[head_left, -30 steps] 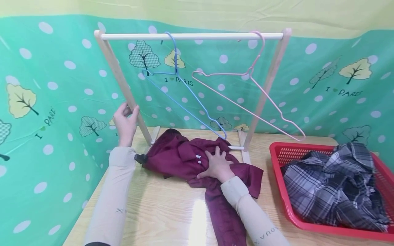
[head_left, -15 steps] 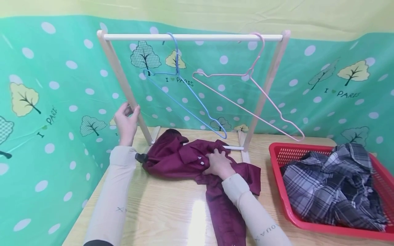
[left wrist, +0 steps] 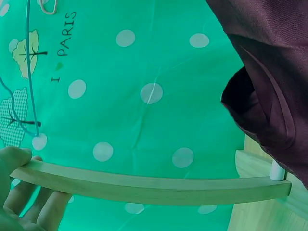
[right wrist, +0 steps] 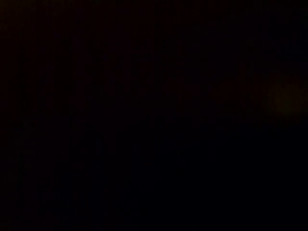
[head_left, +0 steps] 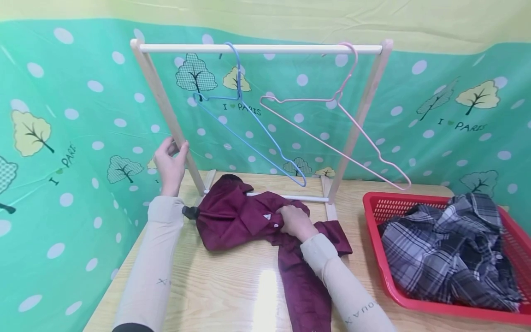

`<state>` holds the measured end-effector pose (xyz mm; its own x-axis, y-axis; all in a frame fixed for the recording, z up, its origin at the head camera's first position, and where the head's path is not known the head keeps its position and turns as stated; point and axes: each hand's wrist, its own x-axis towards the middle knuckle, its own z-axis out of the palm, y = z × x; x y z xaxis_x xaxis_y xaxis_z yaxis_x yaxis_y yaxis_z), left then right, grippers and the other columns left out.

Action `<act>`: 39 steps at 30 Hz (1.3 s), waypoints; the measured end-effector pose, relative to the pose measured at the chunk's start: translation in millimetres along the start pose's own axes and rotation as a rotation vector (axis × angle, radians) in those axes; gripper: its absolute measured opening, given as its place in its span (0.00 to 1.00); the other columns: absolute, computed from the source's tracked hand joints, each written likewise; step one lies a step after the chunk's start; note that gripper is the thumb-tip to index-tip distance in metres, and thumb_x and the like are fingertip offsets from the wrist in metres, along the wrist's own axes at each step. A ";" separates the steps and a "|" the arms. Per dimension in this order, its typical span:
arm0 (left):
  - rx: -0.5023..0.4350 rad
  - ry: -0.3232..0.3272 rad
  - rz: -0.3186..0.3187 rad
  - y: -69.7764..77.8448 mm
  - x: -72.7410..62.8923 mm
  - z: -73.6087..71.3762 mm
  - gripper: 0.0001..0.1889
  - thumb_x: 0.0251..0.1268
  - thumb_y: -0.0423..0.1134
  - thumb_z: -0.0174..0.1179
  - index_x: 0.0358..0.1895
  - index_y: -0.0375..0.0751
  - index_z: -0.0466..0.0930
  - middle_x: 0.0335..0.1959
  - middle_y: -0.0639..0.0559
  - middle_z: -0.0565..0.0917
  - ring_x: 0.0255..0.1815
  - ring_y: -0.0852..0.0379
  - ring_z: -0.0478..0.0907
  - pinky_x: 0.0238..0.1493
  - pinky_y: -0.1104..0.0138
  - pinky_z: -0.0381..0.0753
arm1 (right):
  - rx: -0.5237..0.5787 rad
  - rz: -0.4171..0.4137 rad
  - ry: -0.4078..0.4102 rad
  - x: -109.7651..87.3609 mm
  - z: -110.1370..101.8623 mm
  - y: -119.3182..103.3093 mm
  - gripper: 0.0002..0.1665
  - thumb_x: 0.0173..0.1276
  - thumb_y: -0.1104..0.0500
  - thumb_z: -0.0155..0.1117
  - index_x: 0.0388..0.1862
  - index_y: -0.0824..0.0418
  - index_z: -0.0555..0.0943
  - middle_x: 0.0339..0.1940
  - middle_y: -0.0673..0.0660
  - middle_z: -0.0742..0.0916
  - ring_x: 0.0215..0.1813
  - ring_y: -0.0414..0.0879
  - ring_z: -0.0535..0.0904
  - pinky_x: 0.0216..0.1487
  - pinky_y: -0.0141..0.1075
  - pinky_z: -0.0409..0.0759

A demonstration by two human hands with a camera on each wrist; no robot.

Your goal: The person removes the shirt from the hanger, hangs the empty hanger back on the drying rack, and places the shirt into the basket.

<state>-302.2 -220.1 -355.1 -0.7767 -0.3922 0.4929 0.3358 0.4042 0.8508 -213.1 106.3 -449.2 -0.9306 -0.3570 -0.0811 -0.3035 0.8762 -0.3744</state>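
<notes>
My left hand (head_left: 171, 163) holds the left wooden post of a clothes rack (head_left: 163, 103), thumb on one side and fingers on the other, as the left wrist view also shows with the post (left wrist: 144, 186). On the table a crumpled maroon shirt (head_left: 232, 216) lies across the foot of the rack. My right hand (head_left: 296, 222) grips the shirt near its collar, fingers curled into the cloth and partly hidden. A sleeve hangs toward me under the right forearm. The right wrist view is almost black.
From the white top bar hang a blue hanger (head_left: 259, 129) and a pink hanger (head_left: 338, 99). A red basket (head_left: 383, 272) at the right holds a grey plaid shirt (head_left: 448, 253). Behind stands a green patterned curtain (head_left: 415, 147).
My right hand has gone from spread fingers on the shirt to gripping it. The cloth has bunched, baring more of the lower white bar. The left hand keeps its place.
</notes>
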 end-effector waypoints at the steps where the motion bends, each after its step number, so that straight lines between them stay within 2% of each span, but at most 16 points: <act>1: -0.001 0.001 -0.001 0.4 0.0 -0.1 0.15 0.67 0.40 0.65 0.55 0.42 0.83 0.49 0.39 0.87 0.48 0.55 0.85 0.55 0.62 0.85 | 0.006 -0.008 0.001 -0.2 0.0 0.5 0.22 0.49 0.67 0.79 0.46 0.60 0.86 0.44 0.58 0.88 0.47 0.53 0.84 0.49 0.48 0.84; 5: -0.006 0.000 0.001 1.0 0.3 -0.2 0.15 0.67 0.39 0.65 0.55 0.42 0.83 0.49 0.38 0.87 0.48 0.54 0.85 0.56 0.61 0.85 | 0.039 -0.039 0.008 -1.1 0.1 4.2 0.16 0.48 0.67 0.78 0.36 0.55 0.85 0.36 0.52 0.88 0.38 0.46 0.80 0.40 0.42 0.82; 8: -0.009 -0.001 -0.001 1.2 0.1 -0.6 0.16 0.66 0.39 0.66 0.55 0.42 0.83 0.49 0.38 0.87 0.48 0.54 0.85 0.57 0.60 0.84 | 0.073 -0.058 0.026 -3.6 -2.8 6.1 0.15 0.48 0.68 0.77 0.32 0.54 0.84 0.33 0.51 0.87 0.37 0.45 0.79 0.40 0.40 0.80; 13: -0.008 0.003 -0.008 2.0 0.0 -1.4 0.16 0.66 0.41 0.66 0.55 0.43 0.83 0.49 0.39 0.87 0.48 0.56 0.85 0.56 0.62 0.85 | 0.135 -0.075 0.065 -10.1 -13.3 4.9 0.15 0.49 0.69 0.77 0.35 0.55 0.86 0.38 0.54 0.88 0.44 0.50 0.83 0.49 0.44 0.82; 16: -0.011 0.001 -0.008 2.2 0.7 -1.6 0.16 0.66 0.41 0.66 0.55 0.42 0.83 0.49 0.39 0.87 0.48 0.56 0.85 0.56 0.62 0.84 | 0.159 -0.076 0.088 -13.3 -20.5 4.3 0.15 0.51 0.67 0.77 0.37 0.55 0.86 0.39 0.54 0.88 0.46 0.50 0.83 0.52 0.44 0.81; 24: -0.003 -0.013 -0.017 1.3 2.9 -0.9 0.16 0.67 0.42 0.66 0.56 0.43 0.83 0.50 0.40 0.87 0.49 0.55 0.85 0.56 0.63 0.84 | 0.186 -0.167 0.180 -24.3 -40.4 4.8 0.13 0.52 0.64 0.78 0.37 0.53 0.86 0.35 0.51 0.88 0.41 0.47 0.82 0.47 0.41 0.82; 27: -0.002 -0.015 -0.016 -2.3 0.5 -0.8 0.17 0.67 0.42 0.65 0.56 0.43 0.83 0.50 0.40 0.87 0.49 0.54 0.85 0.56 0.63 0.85 | 0.165 -0.171 0.206 -29.8 -47.5 5.4 0.13 0.54 0.64 0.76 0.39 0.54 0.87 0.35 0.51 0.88 0.41 0.48 0.83 0.47 0.42 0.83; 33: -0.004 -0.030 -0.030 -1.5 -0.1 1.6 0.18 0.67 0.42 0.65 0.57 0.43 0.82 0.52 0.40 0.86 0.51 0.52 0.84 0.57 0.63 0.84 | 0.127 -0.137 0.243 -38.7 -60.3 8.1 0.18 0.57 0.64 0.74 0.47 0.58 0.86 0.45 0.58 0.89 0.50 0.54 0.84 0.55 0.48 0.83; 39: -0.004 -0.004 -0.021 2.0 1.0 0.5 0.16 0.67 0.41 0.65 0.56 0.43 0.83 0.50 0.40 0.87 0.50 0.54 0.85 0.55 0.64 0.85 | 0.133 -0.140 0.292 -47.0 -78.2 6.7 0.20 0.57 0.66 0.72 0.51 0.61 0.85 0.47 0.62 0.88 0.52 0.57 0.83 0.58 0.50 0.81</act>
<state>-302.6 -219.2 -353.0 -0.7856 -0.3973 0.4743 0.3216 0.3927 0.8616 -187.4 154.3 -375.7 -0.9068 -0.3465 0.2402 -0.4212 0.7682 -0.4820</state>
